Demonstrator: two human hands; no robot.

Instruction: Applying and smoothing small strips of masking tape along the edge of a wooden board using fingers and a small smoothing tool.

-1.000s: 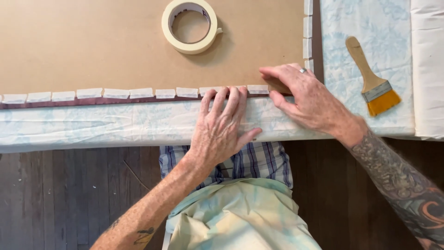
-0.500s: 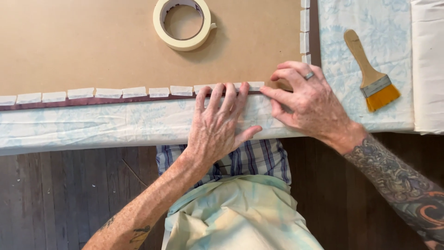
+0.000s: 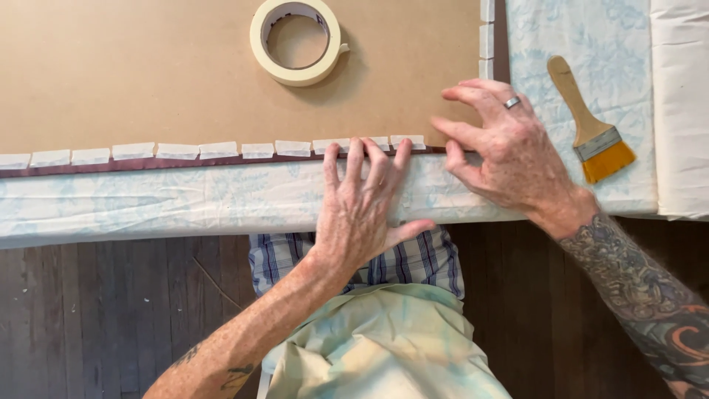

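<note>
A large brown board fills the space beyond both hands, lying flat on a pale cloth with a faint blue pattern that covers the table and runs under the left palm. Along the board's near edge a dark maroon strip shows, and a row of short white tape pieces is laid across it, running from far to the left of the left hand up to its fingertips. More tape pieces climb the board's right edge, just beyond the right hand.

The left hand lies flat and spread, grasping nothing; its palm rests on the cloth and its fingertips press on the last tape pieces at the board's edge. The right hand sits just beside it to the right, fingers bent and loosely apart, a ring on one finger, the tips touching the board near its near right corner. It is not closed on anything that can be seen.

A roll of cream masking tape lies flat on the board, well beyond the left hand. A paintbrush with a wooden handle and orange bristles lies on the cloth just to the right of the right hand.
</note>
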